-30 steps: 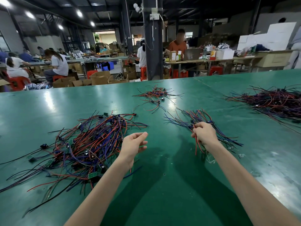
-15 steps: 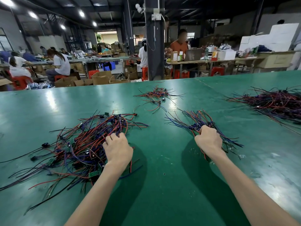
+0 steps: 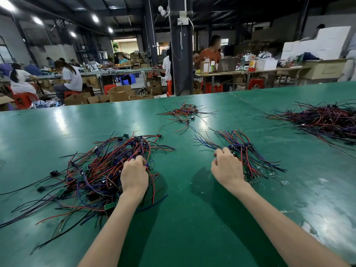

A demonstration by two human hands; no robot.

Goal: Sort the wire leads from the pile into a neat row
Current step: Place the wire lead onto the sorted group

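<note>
A tangled pile of red, blue and black wire leads (image 3: pixel 92 170) with small black connectors lies on the green table (image 3: pixel 192 218) at the left. My left hand (image 3: pixel 134 177) sits on the pile's right edge, its fingers curled down into the wires and gripping some. To the right lies a smaller gathered bundle of leads (image 3: pixel 242 149), its connectors lined up together. My right hand (image 3: pixel 227 167) rests on the table at that bundle's left edge. Its fingers are loosely curled, with no wire visible inside them.
A small loose cluster of leads (image 3: pixel 185 114) lies farther back in the middle, and a big dark heap of leads (image 3: pixel 325 118) at the far right. Beyond the table's far edge are a dark pillar (image 3: pixel 181 54), cardboard boxes and seated people at other benches.
My left hand dropped from the air onto the pile and dug its fingers in. My right hand set its wires on the bundle, then slid left off it.
</note>
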